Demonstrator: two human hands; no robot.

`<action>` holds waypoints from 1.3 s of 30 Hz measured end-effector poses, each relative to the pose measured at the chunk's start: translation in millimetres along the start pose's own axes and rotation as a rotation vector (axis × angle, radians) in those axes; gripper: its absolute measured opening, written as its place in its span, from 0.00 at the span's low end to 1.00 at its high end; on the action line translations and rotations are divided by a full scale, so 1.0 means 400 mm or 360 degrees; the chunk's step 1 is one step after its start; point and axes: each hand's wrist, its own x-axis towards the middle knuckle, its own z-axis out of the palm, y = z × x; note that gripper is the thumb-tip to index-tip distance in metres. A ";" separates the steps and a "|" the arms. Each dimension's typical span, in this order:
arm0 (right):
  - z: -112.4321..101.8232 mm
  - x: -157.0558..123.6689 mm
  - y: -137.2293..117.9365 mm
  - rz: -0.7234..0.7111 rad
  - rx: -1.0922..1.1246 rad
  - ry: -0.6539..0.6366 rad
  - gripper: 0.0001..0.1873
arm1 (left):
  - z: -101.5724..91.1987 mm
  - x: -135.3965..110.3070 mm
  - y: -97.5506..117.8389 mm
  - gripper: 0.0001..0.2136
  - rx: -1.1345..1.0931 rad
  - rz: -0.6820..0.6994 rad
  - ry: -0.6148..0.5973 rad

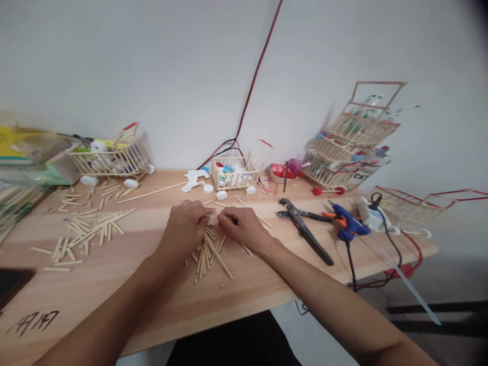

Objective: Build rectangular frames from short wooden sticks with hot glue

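**A:** what're the fingers up to rn?

**B:** L hand (186,223) & R hand (242,226) both have fingers curled in, tips almost meeting. tbh can't tell what, if anything, is pinched in there.

**A:** k, and the stuff around?

**B:** thin pale wooden sticks (207,254) fanned out right under the hands, ends pointing at the front edge of the light wood-grain worktop (160,305). Black-handled metal pliers (305,231) lie open past R hand, then a blue-and-orange plastic glue gun (348,223) nearer the right edge.

**A:** n the back edge?

**B:** mini slatted wooden cart w/ white round wheels (238,180), abt mid-edge.
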 end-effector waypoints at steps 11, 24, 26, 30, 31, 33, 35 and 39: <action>0.001 0.000 0.000 -0.0017 -0.0012 0.0013 0.14 | 0.007 0.001 -0.005 0.13 -0.0017 0.0009 0.0043; -0.011 0.015 -0.023 -0.0043 -0.0126 0.0078 0.13 | -0.030 0.007 0.004 0.12 -0.0027 0.0056 0.0120; -0.015 0.020 -0.026 -0.0058 -0.0163 0.0089 0.13 | -0.036 0.008 0.005 0.12 -0.0008 0.0070 0.0137; -0.027 0.039 -0.029 -0.0167 -0.0200 0.0143 0.13 | -0.055 0.013 0.010 0.12 0.0063 0.0100 0.0207; -0.030 0.045 -0.030 -0.0204 -0.0198 0.0160 0.13 | -0.061 0.015 0.012 0.11 0.0093 0.0109 0.0233; -0.038 0.058 -0.033 -0.0283 -0.0185 0.0188 0.13 | -0.074 0.021 0.018 0.11 0.0150 0.0116 0.0288; -0.045 0.071 -0.037 -0.0341 -0.0174 0.0210 0.13 | -0.087 0.028 0.021 0.11 0.0190 0.0123 0.0326; -0.053 0.092 -0.043 -0.0354 -0.0172 0.0274 0.15 | -0.104 0.045 0.021 0.12 0.0226 0.0130 0.0357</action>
